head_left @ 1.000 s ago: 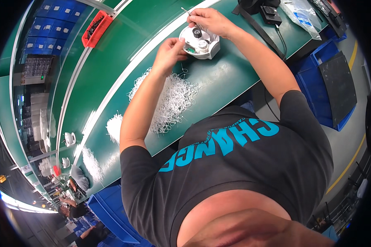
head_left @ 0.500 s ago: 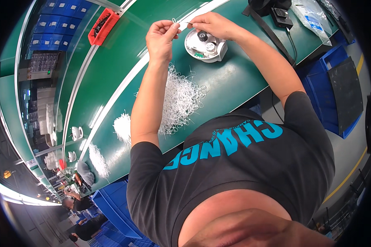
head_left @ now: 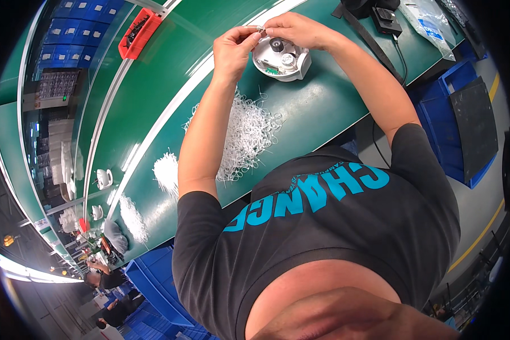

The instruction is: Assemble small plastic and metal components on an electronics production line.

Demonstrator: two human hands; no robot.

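Above the far side of the green workbench (head_left: pixel 300 116), my left hand (head_left: pixel 232 55) and my right hand (head_left: pixel 298 31) meet fingertip to fingertip. Both pinch a thin white cable tie (head_left: pixel 258 27), mostly hidden by the fingers. Just below my right hand rests a round white housing (head_left: pixel 297 72) with a black knob (head_left: pixel 276 44) and a bit of green inside. A large heap of looped white cable ties (head_left: pixel 246 133) lies beside my left forearm. To its left is a smaller bundle of white ties (head_left: pixel 165 173), partly behind that arm.
Farther left lies another white pile (head_left: pixel 134 218), near a clear bag (head_left: pixel 116 237). A red bin (head_left: pixel 140 34) stands past the bench's white rail. At far right are a black device with a cable (head_left: pixel 386 22), a plastic bag (head_left: pixel 428 28) and blue crates (head_left: pixel 450 124). People work at lower left.
My hands have come together, the left moving right and slightly up. The tie's loop, visible between them before, is now mostly covered by fingers.
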